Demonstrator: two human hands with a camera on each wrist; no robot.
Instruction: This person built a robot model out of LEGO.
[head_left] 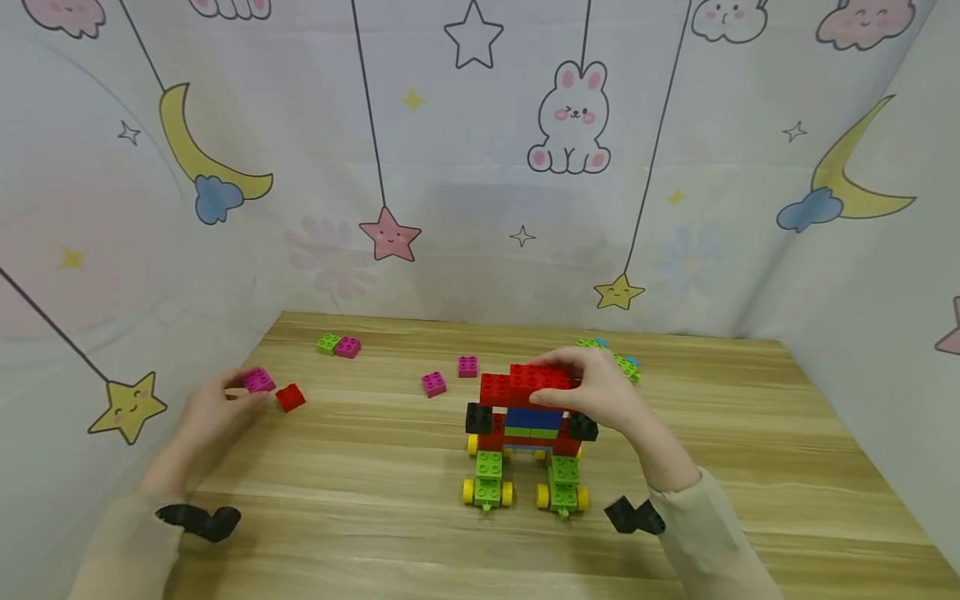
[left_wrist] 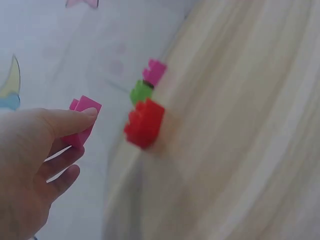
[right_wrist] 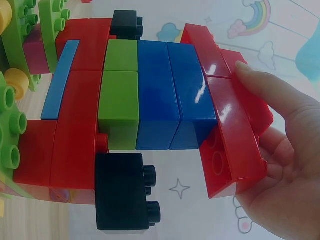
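In the head view my left hand (head_left: pixel 213 417) is at the table's left side, pinching a magenta building brick (head_left: pixel 259 380). The left wrist view shows thumb and fingers on that magenta brick (left_wrist: pixel 82 120). Just right of it lies a red brick (head_left: pixel 290 397). My right hand (head_left: pixel 600 387) grips the top red brick (head_left: pixel 536 385) of a built brick model (head_left: pixel 531 433). In the right wrist view, blue bricks (right_wrist: pixel 167 95), green ones (right_wrist: pixel 119 95) and a black brick (right_wrist: pixel 125 192) make up its body. The model stands on green wheeled bases (head_left: pixel 489 479) with yellow wheels.
Two loose magenta bricks (head_left: pixel 433 383) lie left of the model. Farther back sit a lime brick (head_left: pixel 328 343) and a magenta one side by side. Lime and blue pieces (head_left: pixel 626 367) are partly hidden behind my right hand. A patterned white curtain (head_left: pixel 465 250) closes off the table's back.
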